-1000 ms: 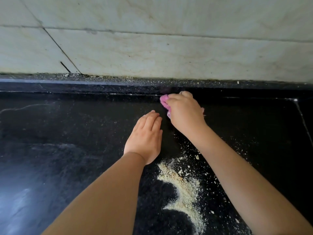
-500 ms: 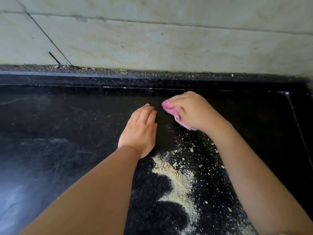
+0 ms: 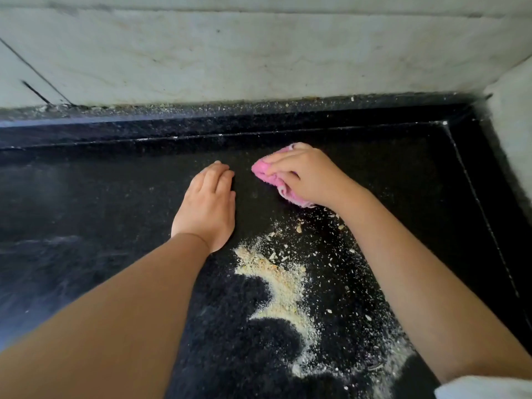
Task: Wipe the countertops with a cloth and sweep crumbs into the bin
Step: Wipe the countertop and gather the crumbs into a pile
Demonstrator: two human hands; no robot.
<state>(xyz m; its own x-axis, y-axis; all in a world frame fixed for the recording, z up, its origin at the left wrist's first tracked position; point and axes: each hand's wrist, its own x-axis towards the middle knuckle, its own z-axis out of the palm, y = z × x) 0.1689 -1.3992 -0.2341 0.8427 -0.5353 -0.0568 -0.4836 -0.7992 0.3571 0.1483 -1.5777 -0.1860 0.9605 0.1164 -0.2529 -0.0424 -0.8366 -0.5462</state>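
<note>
My right hand (image 3: 309, 175) presses a bunched pink cloth (image 3: 266, 174) onto the black stone countertop (image 3: 100, 211), just past the far end of the crumbs. A pale band of fine crumbs (image 3: 283, 286) runs from the middle toward the near right, with loose white flecks scattered around it. My left hand (image 3: 208, 205) lies flat on the counter with fingers together, palm down, holding nothing, immediately left of the cloth and above the crumb band. No bin is in view.
A raised black ledge (image 3: 201, 119) dusted with specks runs along the back, below a pale marble wall (image 3: 259, 53). A second wall (image 3: 512, 116) closes the corner at the right. A white sleeve edge (image 3: 483, 387) shows at the bottom right.
My right hand has drawn the pink cloth back from the rear ledge toward me and to the right, nearer the crumbs. My left hand has stayed flat in place.
</note>
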